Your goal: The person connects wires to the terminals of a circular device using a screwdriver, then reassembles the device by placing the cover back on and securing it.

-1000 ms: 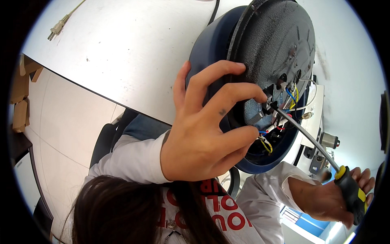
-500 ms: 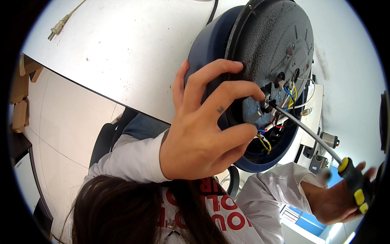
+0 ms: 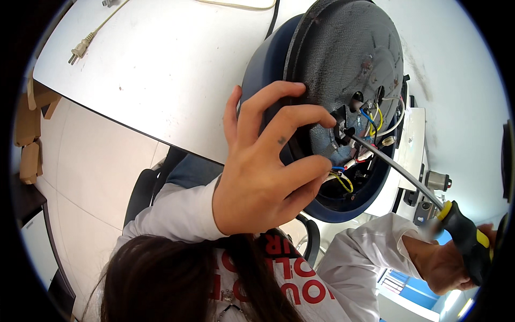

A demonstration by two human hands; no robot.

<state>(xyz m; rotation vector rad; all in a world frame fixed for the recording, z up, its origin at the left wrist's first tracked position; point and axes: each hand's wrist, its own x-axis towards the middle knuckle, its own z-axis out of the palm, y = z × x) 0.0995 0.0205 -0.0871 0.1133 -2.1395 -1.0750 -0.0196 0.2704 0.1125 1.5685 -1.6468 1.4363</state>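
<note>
A dark blue, rounded appliance body (image 3: 266, 65) lies tipped over, its black textured metal shell (image 3: 343, 59) facing right. Colored wires (image 3: 374, 121) in blue, yellow and white come out through holes in that shell. My left hand (image 3: 268, 161) is curled over the edge, its fingers touching the shell, with the index fingertip beside a small black bracket (image 3: 339, 124). Wrapped in my right hand (image 3: 448, 268) is the black and yellow handle of a screwdriver (image 3: 399, 166). Its shaft slants up left, and the tip meets the bracket; what lies right under the tip is too small to make out.
A beige power plug (image 3: 80, 49) with its cord rests on the white table (image 3: 161, 70). Cardboard boxes (image 3: 27, 121) stand on the floor at the left. Gray motor-like devices (image 3: 437, 182) are at the right, and a black chair (image 3: 140, 190) is below the table edge.
The appliance and my left hand appear slightly further left, while the plug appears further right. My right fingers have closed more around the screwdriver handle, which has turned. The tip stays at the bracket.
</note>
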